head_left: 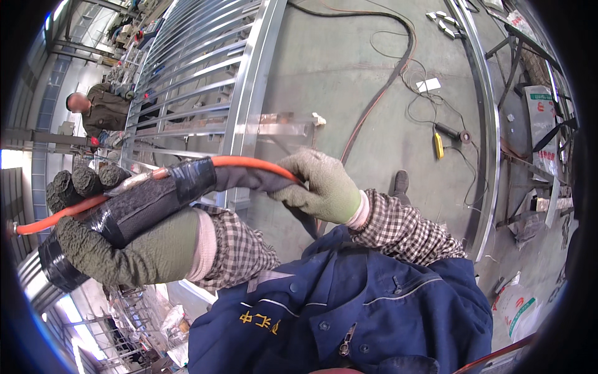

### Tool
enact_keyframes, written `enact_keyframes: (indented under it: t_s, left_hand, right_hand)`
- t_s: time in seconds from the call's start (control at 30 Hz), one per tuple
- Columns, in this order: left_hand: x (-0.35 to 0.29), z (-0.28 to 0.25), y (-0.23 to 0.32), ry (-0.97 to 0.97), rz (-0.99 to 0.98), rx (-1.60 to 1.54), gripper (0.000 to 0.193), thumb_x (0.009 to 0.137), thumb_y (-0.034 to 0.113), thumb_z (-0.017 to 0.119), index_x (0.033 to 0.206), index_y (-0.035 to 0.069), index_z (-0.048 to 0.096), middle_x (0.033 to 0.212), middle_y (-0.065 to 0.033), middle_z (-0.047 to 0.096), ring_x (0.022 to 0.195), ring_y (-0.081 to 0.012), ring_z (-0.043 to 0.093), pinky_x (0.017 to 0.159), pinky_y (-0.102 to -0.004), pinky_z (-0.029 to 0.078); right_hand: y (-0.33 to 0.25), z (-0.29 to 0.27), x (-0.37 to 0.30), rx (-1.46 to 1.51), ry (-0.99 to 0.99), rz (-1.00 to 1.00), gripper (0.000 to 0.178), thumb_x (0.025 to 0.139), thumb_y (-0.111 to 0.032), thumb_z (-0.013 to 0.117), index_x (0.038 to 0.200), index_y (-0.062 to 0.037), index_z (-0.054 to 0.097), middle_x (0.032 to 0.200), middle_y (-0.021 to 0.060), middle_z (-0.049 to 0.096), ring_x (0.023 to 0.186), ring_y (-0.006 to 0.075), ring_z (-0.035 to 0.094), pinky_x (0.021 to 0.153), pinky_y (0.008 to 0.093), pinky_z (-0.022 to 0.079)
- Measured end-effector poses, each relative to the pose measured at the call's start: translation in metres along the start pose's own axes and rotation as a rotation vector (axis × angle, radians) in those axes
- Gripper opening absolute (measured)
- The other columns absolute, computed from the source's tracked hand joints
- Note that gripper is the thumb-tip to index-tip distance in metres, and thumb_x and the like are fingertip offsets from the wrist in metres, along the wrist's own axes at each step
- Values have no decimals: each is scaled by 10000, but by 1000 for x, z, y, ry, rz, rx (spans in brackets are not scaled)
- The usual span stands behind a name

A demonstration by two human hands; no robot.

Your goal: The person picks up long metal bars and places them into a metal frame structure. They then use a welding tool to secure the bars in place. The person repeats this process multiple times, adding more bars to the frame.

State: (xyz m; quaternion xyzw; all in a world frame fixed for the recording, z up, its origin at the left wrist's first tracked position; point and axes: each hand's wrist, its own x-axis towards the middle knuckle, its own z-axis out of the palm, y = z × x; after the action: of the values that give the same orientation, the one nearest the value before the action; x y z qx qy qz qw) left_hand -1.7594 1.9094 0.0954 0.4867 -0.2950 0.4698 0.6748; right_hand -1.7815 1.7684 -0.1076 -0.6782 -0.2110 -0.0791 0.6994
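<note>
My left hand [146, 252], in a rough grey-green glove, is closed round a thick handle wrapped in dark cloth [140, 215] and black tape. An orange hose [249, 163] runs along the wrapped handle and passes over the left palm, under the fingertips. On the right, my gloved right hand [321, 187] grips the orange hose and the dark cloth-sleeved cable [255, 179] where they leave the handle. The wrapped handle tilts down toward the lower left, where its taped end [59, 265] nears the picture's rim. Both forearms wear checked sleeves.
A barred metal frame [193, 68] lies ahead on the left, with a co-worker [103, 109] beyond it. On the floor at right are a black angle grinder [453, 133], a yellow tool [438, 146], loose cables [389, 81] and a white card [428, 85]. A long metal rail [492, 137] runs farther right.
</note>
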Motion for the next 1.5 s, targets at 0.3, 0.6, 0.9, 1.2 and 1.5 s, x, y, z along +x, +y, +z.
enact_keyframes:
  t_s: [0.3, 0.6, 0.9, 1.2, 1.5]
  left_hand:
    - [-27, 75, -106, 365, 265, 818, 360, 1031, 295, 628, 1206, -2, 730, 1092, -161, 700, 917, -215, 696, 760, -325, 610]
    - [2, 131, -181, 242, 8, 302, 648, 949, 233, 768, 1433, -110, 507, 1291, -259, 691, 1016, -292, 760, 891, -366, 662]
    - [16, 156, -354, 253, -201, -4, 566, 1013, 236, 719, 1480, 3, 498, 1187, -107, 673, 969, -204, 662, 891, -309, 591]
    - [85, 178, -580, 540, -375, -461, 347, 982, 9, 733, 1303, 35, 602, 1057, -27, 674, 921, -113, 643, 780, -266, 537]
    - [166, 237, -720, 68, -296, 27, 546, 934, -36, 771, 1376, 36, 458, 1136, -37, 633, 991, -136, 661, 853, -298, 574]
  right_hand:
    - [45, -90, 79, -112, 145, -231, 513, 911, -395, 809, 1258, -42, 672, 1096, 201, 692, 1014, 424, 687, 878, 485, 549]
    - [75, -185, 168, 132, -187, -39, 283, 980, -304, 714, 1094, -46, 701, 923, 206, 687, 871, 423, 702, 765, 460, 556]
    - [165, -260, 291, 44, -200, -21, 222, 1000, -244, 635, 1027, -32, 692, 874, 192, 645, 823, 412, 649, 715, 444, 514]
    - [273, -319, 467, -302, 24, -11, 80, 895, -84, 651, 903, -17, 608, 777, 221, 595, 706, 441, 595, 597, 491, 451]
    - [358, -486, 703, -520, -66, 53, 490, 1057, -324, 510, 1362, 44, 616, 1105, 248, 715, 1011, 411, 694, 897, 484, 534]
